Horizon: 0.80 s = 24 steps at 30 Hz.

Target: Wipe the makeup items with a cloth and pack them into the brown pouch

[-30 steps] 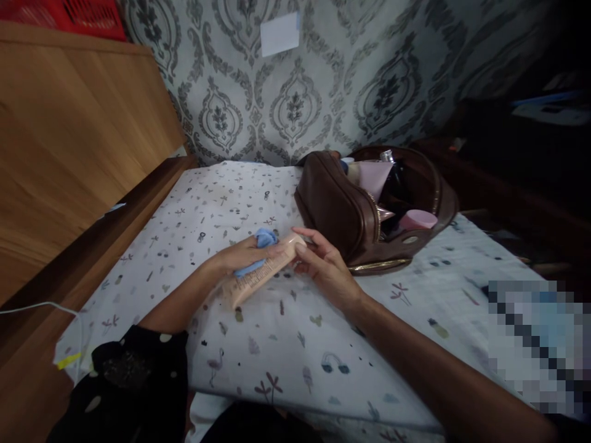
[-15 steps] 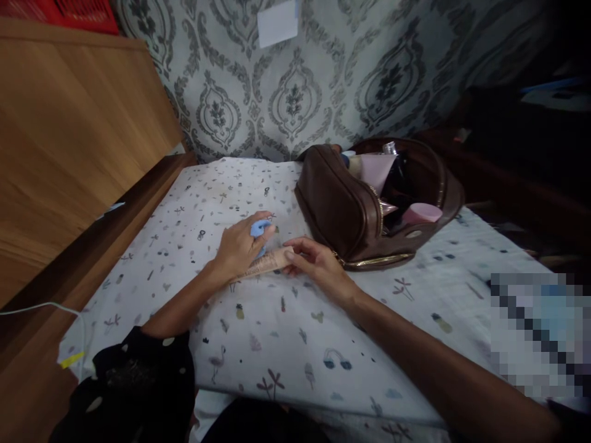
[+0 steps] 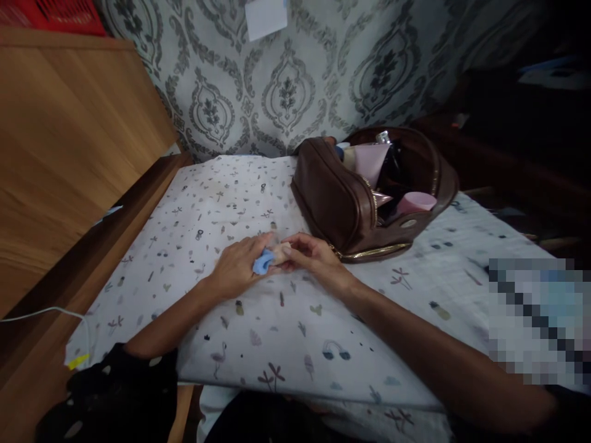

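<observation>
My left hand (image 3: 234,268) is closed around a small light-blue cloth (image 3: 263,263), its fingers pressed over a slim beige tube (image 3: 280,253). The tube's far end is pinched between the thumb and fingers of my right hand (image 3: 317,258). Most of the tube is hidden behind the left fingers and the cloth. Both hands meet just above the patterned white sheet (image 3: 277,332). Close to my right fingers stands an open brown bag (image 3: 330,206) with a gold zip.
Inside the bag are a pink cup-like item (image 3: 417,202), a pale pink tube (image 3: 369,161) and other toiletries. A wooden panel (image 3: 78,123) rises at the left, a white cable (image 3: 50,309) below it. Patterned wallpaper (image 3: 286,98) closes off the back.
My left hand and the blue cloth have shifted down over the beige tube, covering its printed side. The right hand keeps its pinch on the end. The view has tilted slightly.
</observation>
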Motion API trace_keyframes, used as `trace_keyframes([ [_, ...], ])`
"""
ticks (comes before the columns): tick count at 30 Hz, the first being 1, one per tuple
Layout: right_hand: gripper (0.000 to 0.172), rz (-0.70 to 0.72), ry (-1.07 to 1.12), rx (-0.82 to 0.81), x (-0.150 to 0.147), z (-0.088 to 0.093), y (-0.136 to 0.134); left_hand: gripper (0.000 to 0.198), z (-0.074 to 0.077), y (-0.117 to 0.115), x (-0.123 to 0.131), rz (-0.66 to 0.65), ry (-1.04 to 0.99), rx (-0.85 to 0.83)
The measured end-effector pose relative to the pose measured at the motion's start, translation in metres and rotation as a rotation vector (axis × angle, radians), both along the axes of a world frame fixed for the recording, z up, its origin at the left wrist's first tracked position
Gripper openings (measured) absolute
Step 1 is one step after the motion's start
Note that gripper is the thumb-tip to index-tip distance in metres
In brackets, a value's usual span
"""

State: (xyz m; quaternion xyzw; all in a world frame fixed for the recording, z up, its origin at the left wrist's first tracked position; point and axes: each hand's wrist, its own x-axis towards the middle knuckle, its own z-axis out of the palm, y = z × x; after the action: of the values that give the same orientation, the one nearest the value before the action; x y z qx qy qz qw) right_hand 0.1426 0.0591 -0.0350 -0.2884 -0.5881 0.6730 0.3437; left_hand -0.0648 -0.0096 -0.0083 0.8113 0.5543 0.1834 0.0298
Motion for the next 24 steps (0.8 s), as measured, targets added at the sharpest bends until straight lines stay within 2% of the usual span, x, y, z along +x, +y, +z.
trace_keyframes([
  [5, 0.043, -0.001, 0.019, -0.001, 0.000, -0.001, 0.001, 0.075, -0.005, -0.028, -0.035, 0.054, -0.075, -0.082],
  [8, 0.042, 0.001, 0.043, 0.028, 0.000, -0.001, 0.002, 0.059, -0.010, -0.042, -0.046, 0.057, -0.221, -0.104],
  [11, 0.041, 0.029, 0.068, 0.055, 0.001, -0.001, 0.001, 0.046, -0.011, -0.047, -0.050, 0.154, -0.355, -0.058],
  [13, 0.040, 0.041, 0.075, 0.072, 0.001, -0.001, 0.000, 0.043, -0.007, -0.044, -0.049, 0.245, -0.397, 0.011],
  [16, 0.041, 0.038, 0.070, 0.088, 0.000, 0.000, -0.001, 0.040, 0.009, -0.033, -0.043, 0.325, -0.414, 0.059],
  [18, 0.042, 0.031, 0.073, 0.094, 0.000, 0.001, -0.001, 0.042, 0.022, -0.024, -0.038, 0.281, -0.391, -0.029],
  [20, 0.043, 0.029, 0.083, 0.100, 0.000, 0.002, -0.002, 0.046, 0.033, -0.015, -0.034, 0.161, -0.326, -0.209],
  [22, 0.045, 0.034, 0.087, 0.095, 0.000, 0.003, -0.002, 0.052, 0.038, -0.008, -0.030, 0.052, -0.222, -0.357],
  [24, 0.046, 0.035, 0.085, 0.076, 0.000, 0.005, -0.003, 0.050, 0.037, -0.005, -0.027, 0.013, -0.127, -0.389],
])
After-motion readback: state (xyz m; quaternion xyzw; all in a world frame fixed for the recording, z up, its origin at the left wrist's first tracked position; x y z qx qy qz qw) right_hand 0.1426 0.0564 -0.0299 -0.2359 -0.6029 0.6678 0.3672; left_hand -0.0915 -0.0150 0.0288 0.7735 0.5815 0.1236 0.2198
